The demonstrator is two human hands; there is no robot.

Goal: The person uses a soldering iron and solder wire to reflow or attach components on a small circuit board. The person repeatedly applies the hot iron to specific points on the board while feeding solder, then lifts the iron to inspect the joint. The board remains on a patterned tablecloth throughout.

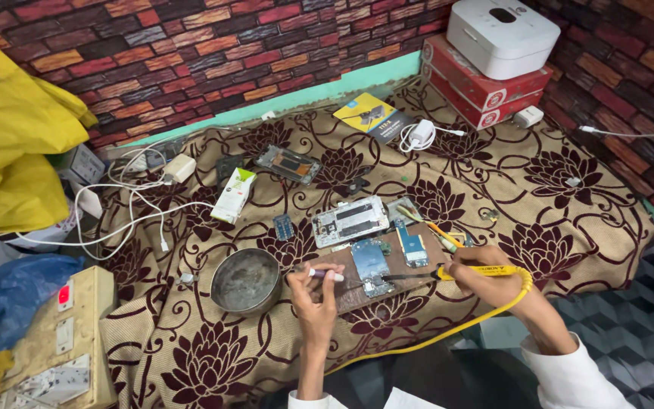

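Head view: yellow-handled soldering iron (463, 273) lay near the bed's front edge, long axis roughly level, tip pointing left at a blue circuit board (371, 261) on a brown wooden board (387, 291). Right hand (486, 276), grip clamped round the iron's handle. Left hand (316, 299), fingers pinched together on a thin purple-tipped tool (325, 275), beside a round metal bowl (246, 280).

Floral brown cloth (539, 220) covered the table, round metal bowl (246, 280) near front, opened phone frame (350, 220) at centre, white/green box (234, 195) to the left, white charger w/ cable (421, 133) at back, white device (502, 35) sat atop red boxes (482, 87), yellow bag (10, 136) far left.
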